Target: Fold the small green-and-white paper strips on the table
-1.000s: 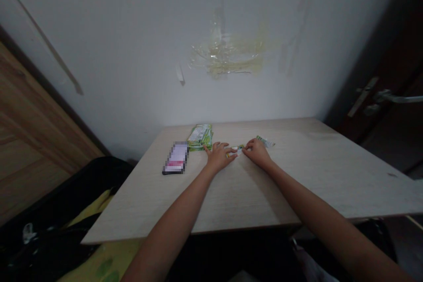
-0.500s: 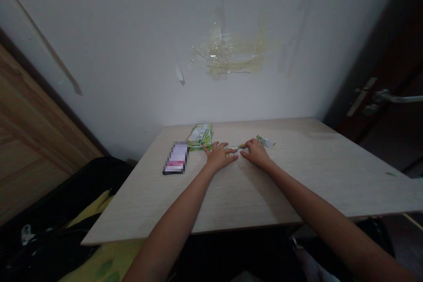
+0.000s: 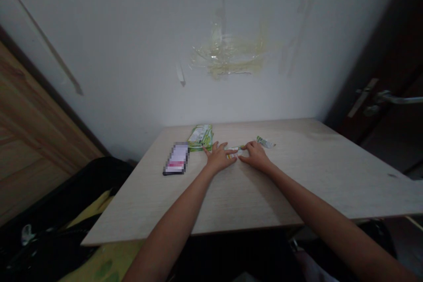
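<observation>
A small white packet point(image 3: 234, 150) with green and yellow print lies on the table between my hands. My left hand point(image 3: 218, 157) has its thumb and index finger closed on the left end of the packet, while its other fingers spread over the tabletop. At the right end, my right hand point(image 3: 256, 156) pinches the packet between thumb and bent fingers, which hide part of it. Just beyond the right hand lies a green-and-white piece point(image 3: 265, 142), a tube or a rolled wrapper; I cannot tell which. A stack of flat green-and-white packets point(image 3: 200, 135) rests beyond my left hand.
A phone point(image 3: 176, 158) with a blurred screen lies left of my left hand, touching or close to the stack. The pale wooden table point(image 3: 330, 176) meets a wall point(image 3: 132, 53) at its back edge. A dark door with a metal handle point(image 3: 399, 98) is at right.
My right thumb has shifted slightly left along the packet. Both hands otherwise stay in place, and the stack, phone and green-and-white piece have not moved.
</observation>
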`<state>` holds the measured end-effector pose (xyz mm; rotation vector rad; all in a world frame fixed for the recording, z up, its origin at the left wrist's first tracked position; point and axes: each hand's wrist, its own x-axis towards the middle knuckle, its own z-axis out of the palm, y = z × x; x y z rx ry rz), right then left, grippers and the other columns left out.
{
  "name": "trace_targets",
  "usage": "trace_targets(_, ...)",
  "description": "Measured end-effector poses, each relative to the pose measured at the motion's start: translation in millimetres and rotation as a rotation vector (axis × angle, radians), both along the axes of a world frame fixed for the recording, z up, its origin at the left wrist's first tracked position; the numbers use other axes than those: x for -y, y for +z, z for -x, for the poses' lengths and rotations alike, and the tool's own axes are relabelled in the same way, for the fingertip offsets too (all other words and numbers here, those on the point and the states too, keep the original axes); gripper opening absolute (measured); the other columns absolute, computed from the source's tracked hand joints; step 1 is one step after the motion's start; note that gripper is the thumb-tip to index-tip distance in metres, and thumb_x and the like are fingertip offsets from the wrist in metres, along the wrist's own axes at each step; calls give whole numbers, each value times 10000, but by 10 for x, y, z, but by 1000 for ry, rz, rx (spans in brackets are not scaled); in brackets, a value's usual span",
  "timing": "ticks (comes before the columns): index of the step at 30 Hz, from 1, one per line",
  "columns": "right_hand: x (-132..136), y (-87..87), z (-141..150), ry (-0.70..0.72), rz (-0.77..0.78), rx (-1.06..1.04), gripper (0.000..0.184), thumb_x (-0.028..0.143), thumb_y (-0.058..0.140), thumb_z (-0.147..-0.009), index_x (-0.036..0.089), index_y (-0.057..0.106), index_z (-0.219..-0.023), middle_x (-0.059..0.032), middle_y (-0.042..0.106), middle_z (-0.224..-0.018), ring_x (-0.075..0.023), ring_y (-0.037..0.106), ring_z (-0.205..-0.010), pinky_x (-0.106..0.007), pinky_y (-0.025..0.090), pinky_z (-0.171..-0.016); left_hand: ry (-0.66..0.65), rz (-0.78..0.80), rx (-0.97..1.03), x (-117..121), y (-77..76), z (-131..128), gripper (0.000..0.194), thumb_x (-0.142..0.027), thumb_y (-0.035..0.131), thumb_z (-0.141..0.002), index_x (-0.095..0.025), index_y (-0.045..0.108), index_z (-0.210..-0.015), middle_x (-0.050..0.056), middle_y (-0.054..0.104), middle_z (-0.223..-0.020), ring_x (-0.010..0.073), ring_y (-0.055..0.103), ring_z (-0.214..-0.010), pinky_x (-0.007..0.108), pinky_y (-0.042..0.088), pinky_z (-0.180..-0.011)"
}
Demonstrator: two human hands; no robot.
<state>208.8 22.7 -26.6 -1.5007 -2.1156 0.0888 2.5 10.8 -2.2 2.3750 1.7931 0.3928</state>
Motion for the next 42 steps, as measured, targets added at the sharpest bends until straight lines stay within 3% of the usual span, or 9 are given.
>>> trace_targets(8,-35,-8,-83,59,25,-132,276,282,737,-821,153,765,-1063,-130,644,-1123,-244,588,-1091,-360,428,-1018,1,-19,-10,4,-13,10,404,-667,504,-888,-576,603,-1269,-36,465,-1538,400,230,-1483,807,13,-1094)
trace_targets(14,-23,8,-105,120,0,-103,169,257,693,-869,227,810,-987,-109,668,-1083,-235,591,-1068,-367,417,-1019,4,-19,19,-7,-34,9,414,-654,508,-890,-550,612,-1277,-55,467,-1536,397,227,-1483,784,-1,-1120)
trace_targets(20,-28,50,-110,-13,10,-50,211,354,665,-900,239,810,-1002,-116,661,-1087,-252,565,-1051,-395,408,-992,-1,-1,44,-26,-47,2,405,-636,519,-889,-533,628,-1266,-56,468,-1536,401,225,-1483,789,0,-1115)
trace_targets(29,-51,124,-67,-96,10,13,277,300,564,-963,213,781,-1111,-143,660,-1073,-257,540,-1073,-364,373,-1002,6,9,48,-43,-48,-8,389,-607,535,-889,-531,634,-1258,-61,464,-1540,390,228,-1486,795,-9,-1111)
trace_targets(36,-64,63,-73,-107,2,3,302,277,551,-955,191,754,-1161,-155,630,-1116,-255,543,-1087,-366,380,-1007,6,-25,35,-13,-75,-17,390,-595,526,-897,-515,638,-1261,-62,482,-1526,379,263,-1470,773,18,-1133)
trace_targets(42,-41,44,-79,18,-66,0,312,274,603,-915,151,724,-1174,-155,591,-1200,-258,523,-1154,-376,379,-1046,-4,-44,40,14,-59,-31,383,-581,528,-900,-498,653,-1252,-44,494,-1518,381,297,-1447,774,32,-1133)
